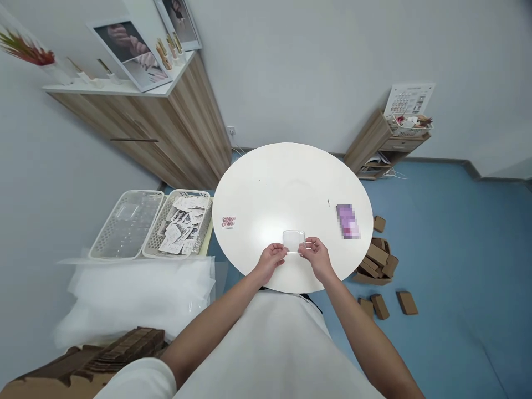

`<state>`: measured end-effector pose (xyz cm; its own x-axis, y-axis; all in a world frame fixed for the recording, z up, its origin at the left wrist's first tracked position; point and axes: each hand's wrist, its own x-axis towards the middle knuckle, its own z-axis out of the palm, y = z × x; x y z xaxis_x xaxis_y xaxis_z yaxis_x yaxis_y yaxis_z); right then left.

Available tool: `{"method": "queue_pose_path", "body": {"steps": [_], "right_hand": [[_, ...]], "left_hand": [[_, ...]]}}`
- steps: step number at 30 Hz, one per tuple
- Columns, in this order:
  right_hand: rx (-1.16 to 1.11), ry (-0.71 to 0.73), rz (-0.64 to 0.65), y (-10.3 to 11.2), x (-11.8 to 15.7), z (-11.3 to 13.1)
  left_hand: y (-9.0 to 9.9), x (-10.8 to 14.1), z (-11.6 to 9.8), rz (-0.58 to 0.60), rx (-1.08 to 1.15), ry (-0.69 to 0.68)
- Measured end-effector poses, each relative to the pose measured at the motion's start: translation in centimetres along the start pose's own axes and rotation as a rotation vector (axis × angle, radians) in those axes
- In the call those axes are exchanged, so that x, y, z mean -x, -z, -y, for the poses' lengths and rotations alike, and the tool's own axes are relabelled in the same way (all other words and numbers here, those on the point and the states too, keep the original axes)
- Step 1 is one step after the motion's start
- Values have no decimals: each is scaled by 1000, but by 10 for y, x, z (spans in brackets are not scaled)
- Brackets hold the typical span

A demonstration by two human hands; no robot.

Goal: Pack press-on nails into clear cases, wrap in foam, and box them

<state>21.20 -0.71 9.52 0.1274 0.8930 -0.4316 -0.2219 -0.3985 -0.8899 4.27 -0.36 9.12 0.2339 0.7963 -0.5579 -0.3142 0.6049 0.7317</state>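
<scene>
From my head camera, I hold a small clear plastic case [293, 241], flat, square and glossy with rounded corners, over the near edge of the round white table [286, 183]. My left hand [272, 259] pinches its 7 o'clock corner with fingers curled closed on it; my right hand [315, 256] grips its 4 o'clock side the same way. The tabletop is smooth and faintly shiny. At 9 o'clock from the case lies a little card of pink press-on nails [229, 221]; at 2 o'clock sits a purple blurred packet [347, 220], both well apart from it. Left of the table stand two white lattice baskets, one holding clear trays [127, 223], one heaped with printed packets [183, 224]. Brown cardboard boxes [378, 259] litter the blue floor at 3 o'clock.
</scene>
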Motion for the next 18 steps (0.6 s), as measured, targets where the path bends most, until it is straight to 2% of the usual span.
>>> {"method": "queue_pose_path", "body": {"steps": [3, 5, 7, 9, 12, 15, 18], "right_hand": [[34, -11, 40, 2, -2, 3], [69, -10, 69, 4, -3, 5], [113, -5, 71, 5, -2, 6], [172, 20, 44, 5, 0, 7], [316, 176, 22, 7, 7, 12], [555, 392, 154, 16, 13, 18], [765, 527, 283, 29, 11, 23]], "left_hand": [[18, -6, -17, 34, -235, -39], [26, -11, -26, 128, -362, -47], [28, -15, -29, 197, -409, -42], [26, -17, -26, 199, -385, -33], [18, -15, -16, 126, -279, -25], [11, -11, -7, 81, -176, -19], [6, -9, -1, 119, -152, -21]]}}
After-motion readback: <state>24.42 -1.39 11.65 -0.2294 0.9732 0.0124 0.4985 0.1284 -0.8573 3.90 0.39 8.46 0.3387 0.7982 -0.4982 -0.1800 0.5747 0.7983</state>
